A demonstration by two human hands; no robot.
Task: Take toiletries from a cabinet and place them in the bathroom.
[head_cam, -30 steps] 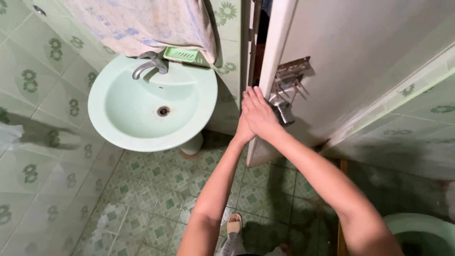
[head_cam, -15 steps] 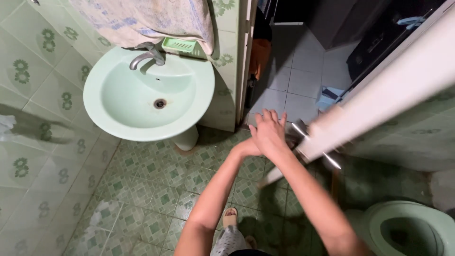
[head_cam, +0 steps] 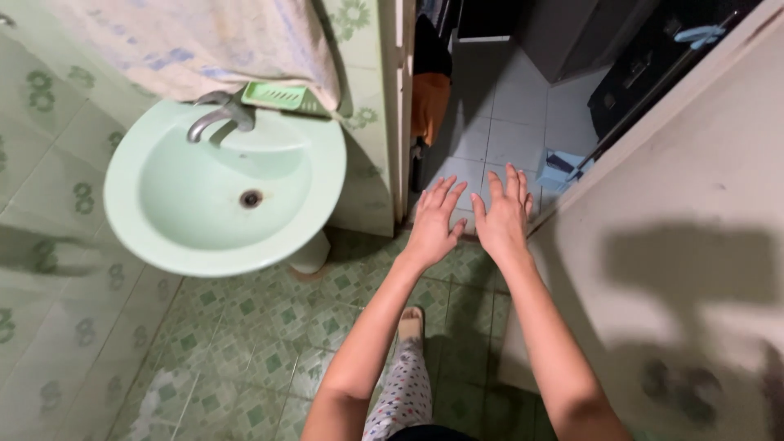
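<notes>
Below, green tiled floor [head_cam: 245, 327], pale sink [head_cam: 220, 196], open door [head_cam: 686, 269]

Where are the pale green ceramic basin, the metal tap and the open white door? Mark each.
pale green ceramic basin [head_cam: 327, 175], head view, bare right rim.
metal tap [head_cam: 214, 117], head view, curved spout.
open white door [head_cam: 653, 212], head view, flat inner face right of the hands.

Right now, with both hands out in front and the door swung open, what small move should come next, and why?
Probably a step forward through the doorway: the door stands open at the right, both the left hand and the right hand are empty and spread, and one foot already points that way.
</notes>
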